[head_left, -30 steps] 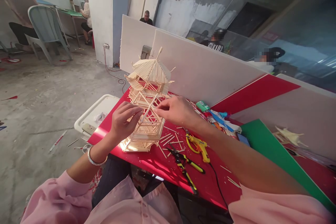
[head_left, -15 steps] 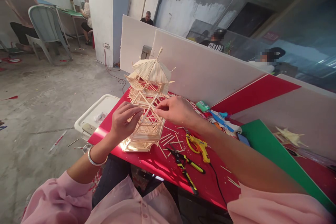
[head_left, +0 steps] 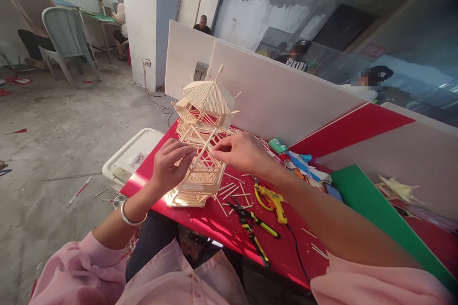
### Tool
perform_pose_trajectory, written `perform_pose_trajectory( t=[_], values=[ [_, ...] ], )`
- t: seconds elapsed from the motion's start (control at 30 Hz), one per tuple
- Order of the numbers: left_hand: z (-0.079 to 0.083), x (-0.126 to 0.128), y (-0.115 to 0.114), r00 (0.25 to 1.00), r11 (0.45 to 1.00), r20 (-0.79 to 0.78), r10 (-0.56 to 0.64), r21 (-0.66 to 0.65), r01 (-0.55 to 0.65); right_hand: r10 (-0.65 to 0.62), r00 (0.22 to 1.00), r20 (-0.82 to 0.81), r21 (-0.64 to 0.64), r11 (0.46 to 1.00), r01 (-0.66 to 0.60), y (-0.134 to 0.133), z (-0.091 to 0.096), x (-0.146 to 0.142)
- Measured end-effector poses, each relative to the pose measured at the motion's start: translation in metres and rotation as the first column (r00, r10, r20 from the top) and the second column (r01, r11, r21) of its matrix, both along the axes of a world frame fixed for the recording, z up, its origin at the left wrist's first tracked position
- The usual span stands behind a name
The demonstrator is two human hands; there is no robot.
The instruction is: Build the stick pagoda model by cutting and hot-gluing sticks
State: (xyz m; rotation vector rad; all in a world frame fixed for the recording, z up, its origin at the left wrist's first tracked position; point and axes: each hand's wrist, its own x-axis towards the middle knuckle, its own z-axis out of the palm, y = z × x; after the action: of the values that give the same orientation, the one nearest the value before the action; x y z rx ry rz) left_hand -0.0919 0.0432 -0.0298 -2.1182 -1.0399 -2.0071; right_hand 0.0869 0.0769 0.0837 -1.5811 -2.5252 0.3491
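A pagoda-like model (head_left: 202, 178) of thin wooden sticks stands on the red tabletop, its upper part an open frame of crossed sticks. My left hand (head_left: 173, 162) is closed in a pinch at the left of this frame, its fingertips on a wooden stick (head_left: 201, 153). From the other side my right hand (head_left: 241, 152) pinches at the frame's right; the fingers hide what lies between them. Just behind stands a second stick tower with a ribbed, pointed roof (head_left: 209, 96).
Right of the model lie loose sticks (head_left: 232, 193), black-and-yellow cutters (head_left: 252, 226) and a yellow glue gun (head_left: 274, 200) with a cord. A green board (head_left: 372, 209) leans at the right. White panels (head_left: 272, 95) stand behind; a white bin lid (head_left: 125, 150) is at left.
Both hands stay at the frame with almost the same grip. The whole view has shifted very slightly; the model and tools keep their places.
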Motion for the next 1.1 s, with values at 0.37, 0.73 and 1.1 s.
perform_pose_trajectory(
  t=[0.37, 0.73, 1.1],
  values=[
    [0.0001, 0.0006, 0.0000, 1.000, 1.000, -0.013, 0.014, 0.004, -0.014, -0.001, 1.000, -0.003, 0.014, 1.000, 0.001, 0.0000, -0.0009, 0.0001],
    [-0.0011, 0.0001, 0.0006, 1.000, 1.000, -0.013, 0.018, 0.001, -0.018, 0.000, 1.000, 0.001, 0.009, 1.000, 0.000, -0.0028, 0.0013, -0.0026],
    [-0.0023, 0.0002, 0.0005, 1.000, 1.000, -0.017, 0.018, -0.004, -0.018, 0.021, 1.000, -0.010, 0.000, 1.000, -0.021, -0.0016, 0.0012, -0.0016]
  ],
)
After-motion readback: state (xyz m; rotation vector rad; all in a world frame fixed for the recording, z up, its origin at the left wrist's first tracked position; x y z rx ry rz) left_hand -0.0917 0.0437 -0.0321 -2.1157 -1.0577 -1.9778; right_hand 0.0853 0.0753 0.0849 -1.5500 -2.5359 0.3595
